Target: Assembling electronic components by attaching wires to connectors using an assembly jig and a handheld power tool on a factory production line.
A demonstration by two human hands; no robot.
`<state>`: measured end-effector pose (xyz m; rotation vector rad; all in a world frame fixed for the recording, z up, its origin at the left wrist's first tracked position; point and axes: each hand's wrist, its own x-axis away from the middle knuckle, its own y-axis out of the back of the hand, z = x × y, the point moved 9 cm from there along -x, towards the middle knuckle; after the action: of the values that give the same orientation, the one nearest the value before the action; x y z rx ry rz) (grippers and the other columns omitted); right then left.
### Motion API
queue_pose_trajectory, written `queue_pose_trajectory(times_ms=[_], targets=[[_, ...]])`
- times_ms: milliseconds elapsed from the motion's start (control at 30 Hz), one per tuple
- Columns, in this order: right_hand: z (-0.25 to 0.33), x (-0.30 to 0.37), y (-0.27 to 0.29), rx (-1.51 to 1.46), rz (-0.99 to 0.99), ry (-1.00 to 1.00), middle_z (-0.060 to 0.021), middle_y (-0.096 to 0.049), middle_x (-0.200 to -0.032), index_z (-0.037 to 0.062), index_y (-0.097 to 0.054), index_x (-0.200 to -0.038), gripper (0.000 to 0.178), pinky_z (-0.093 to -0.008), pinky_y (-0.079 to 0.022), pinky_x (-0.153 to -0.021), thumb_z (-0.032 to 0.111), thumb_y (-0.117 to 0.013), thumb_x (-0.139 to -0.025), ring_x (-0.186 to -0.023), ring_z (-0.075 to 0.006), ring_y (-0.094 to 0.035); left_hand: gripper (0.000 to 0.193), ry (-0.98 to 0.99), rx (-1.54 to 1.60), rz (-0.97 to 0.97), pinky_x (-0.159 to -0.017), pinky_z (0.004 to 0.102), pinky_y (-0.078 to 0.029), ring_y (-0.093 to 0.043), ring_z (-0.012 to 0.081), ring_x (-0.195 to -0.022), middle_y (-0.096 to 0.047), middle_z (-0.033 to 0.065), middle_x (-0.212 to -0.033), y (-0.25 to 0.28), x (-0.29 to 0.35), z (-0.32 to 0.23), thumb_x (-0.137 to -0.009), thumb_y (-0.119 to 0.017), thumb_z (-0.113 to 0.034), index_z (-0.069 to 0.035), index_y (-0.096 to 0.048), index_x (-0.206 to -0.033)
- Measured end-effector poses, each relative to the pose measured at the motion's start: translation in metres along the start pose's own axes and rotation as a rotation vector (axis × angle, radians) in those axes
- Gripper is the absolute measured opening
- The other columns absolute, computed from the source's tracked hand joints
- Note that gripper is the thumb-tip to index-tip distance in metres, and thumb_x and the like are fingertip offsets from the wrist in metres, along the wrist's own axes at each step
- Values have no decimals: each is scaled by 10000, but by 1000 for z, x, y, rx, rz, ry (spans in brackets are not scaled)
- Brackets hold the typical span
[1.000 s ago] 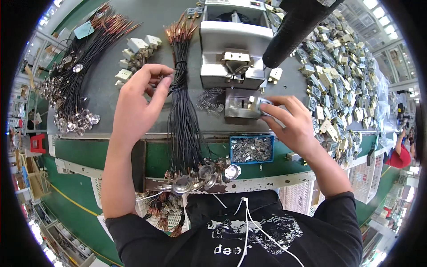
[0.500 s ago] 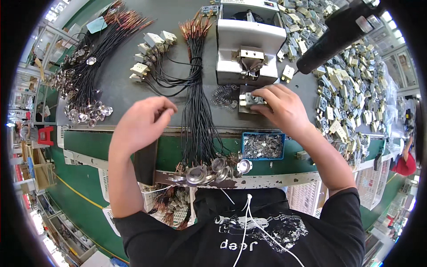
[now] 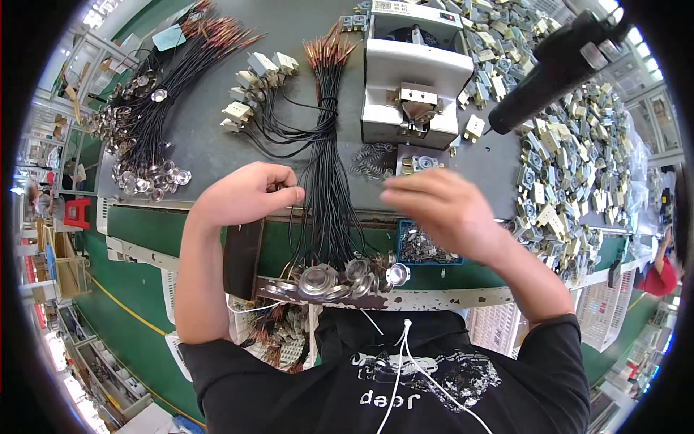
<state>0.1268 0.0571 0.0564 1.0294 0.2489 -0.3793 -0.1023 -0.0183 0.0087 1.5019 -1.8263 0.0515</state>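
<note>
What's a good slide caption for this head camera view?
Left hand pinching a wire beside a bundle of black wires; right hand, blurred, above a blue tray of metal parts.

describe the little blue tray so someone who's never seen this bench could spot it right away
Start at the white machine at the back of the grey bench and come straight toward the person. The blue tray sits on the green front ledge, partly under the right hand. It is the only blue box, filled with small grey metal pieces.

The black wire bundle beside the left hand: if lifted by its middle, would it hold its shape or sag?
Probably sag: the black wire bundle is thin strands that already bend over the bench edge. One tie near the top likely keeps them together. The metal discs at the lower ends would likely swing and weigh that end down.
</note>
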Motion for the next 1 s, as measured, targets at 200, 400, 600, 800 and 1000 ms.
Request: queue_pose_trajectory(times_ms=[200,400,600,800,1000], targets=[[50,-33,-47,-469,220,168,-102,-593,-1458,137,-643,-1367,678,-446,-464,-1093,-104,-588,-735,-1306,-298,-585,312,-52,-180,-60,-549,317,-357,-391,71,-623,-466,-15,-642,2,-1,-6,-978,-628,-231,-7,-542,-780],[48,-33,-48,-396,288,209,-70,-666,-1264,115,-684,-1170,411,-430,-498,-961,-17,-634,-784,-1116,-282,-642,303,-50,91,-16,-577,281,-329,-355,47,-653,-442,-76,-677,17,-3,10,-977,-613,-217,-46,-531,-740],[41,-42,-58,-481,269,102,-122,-691,-1177,77,-682,-1173,292,-430,-528,-895,31,-634,-888,-1052,-312,-658,290,-120,277,-33,-569,239,-301,-372,15,-645,-441,-107,-682,17,-15,-13,-998,-623,-257,-73,-594,-776],[34,-74,-67,-539,322,-332,-138,-719,-848,27,-713,-1080,371,-402,-540,-715,385,-681,-987,-771,-324,-693,276,-204,242,-98,-576,238,-340,-415,16,-667,-494,-88,-706,18,-13,-38,-1019,-603,-249,-42,-651,-843],[20,-66,-84,-762,247,-456,-96,-731,-853,-17,-702,-1026,260,-326,-540,-710,230,-747,-960,-774,-122,-672,284,-220,47,-148,-657,232,-398,-466,36,-753,-566,-56,-810,20,-1,-49,-1056,-580,-252,-19,-649,-908]])
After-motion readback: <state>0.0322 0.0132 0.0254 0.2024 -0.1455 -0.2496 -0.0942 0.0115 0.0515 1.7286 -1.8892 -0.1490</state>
